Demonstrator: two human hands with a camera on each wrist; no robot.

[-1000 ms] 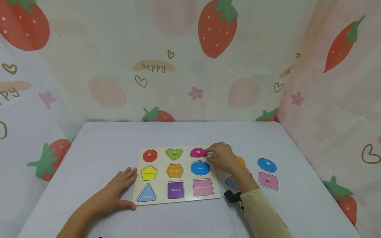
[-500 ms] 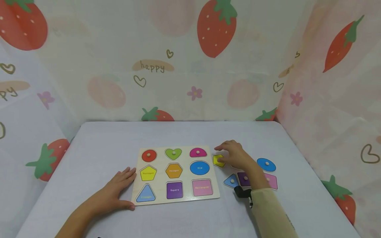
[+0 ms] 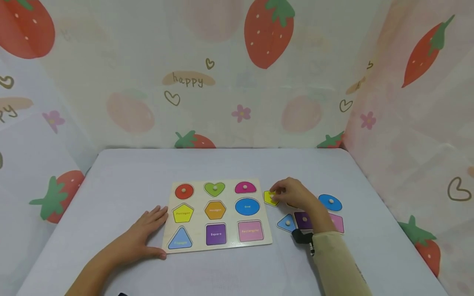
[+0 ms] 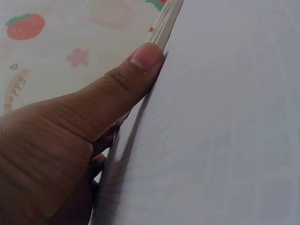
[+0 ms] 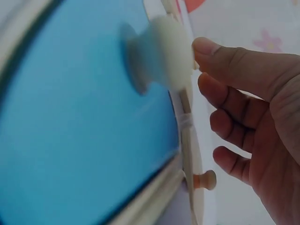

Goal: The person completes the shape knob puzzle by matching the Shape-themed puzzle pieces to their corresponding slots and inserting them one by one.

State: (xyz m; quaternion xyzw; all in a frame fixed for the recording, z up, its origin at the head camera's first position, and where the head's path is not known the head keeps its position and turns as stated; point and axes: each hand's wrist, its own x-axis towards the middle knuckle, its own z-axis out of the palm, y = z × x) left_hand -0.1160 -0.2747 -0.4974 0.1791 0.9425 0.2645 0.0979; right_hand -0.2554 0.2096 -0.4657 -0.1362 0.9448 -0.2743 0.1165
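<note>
My left hand [image 3: 138, 238] lies on the table with fingers spread along the left edge of a wooden shape puzzle board [image 3: 233, 213]; in the left wrist view its thumb [image 4: 126, 77] rests against that edge. In the top row sit a red circle [image 3: 184, 190], a green heart [image 3: 214, 189] and a magenta semicircle [image 3: 245, 188], each with a knob. Just right of the board, my right hand [image 3: 296, 193] pinches at the knob of a yellow pentagon piece [image 3: 269, 199]. In the right wrist view, a blue triangle piece [image 5: 84, 117] fills the foreground before the curled fingers.
A blue triangle [image 3: 285, 223], a purple square [image 3: 303, 220], a blue oval [image 3: 330, 202] and a pink rectangle [image 3: 338, 223] lie right of the board, partly under the right arm. Strawberry-print sheets surround the white table [image 3: 218, 275].
My right hand leaves the magenta semicircle on the board, moves right with fingers parted, then brings its fingertips down to the yellow pentagon's knob. The left hand stays by the board.
</note>
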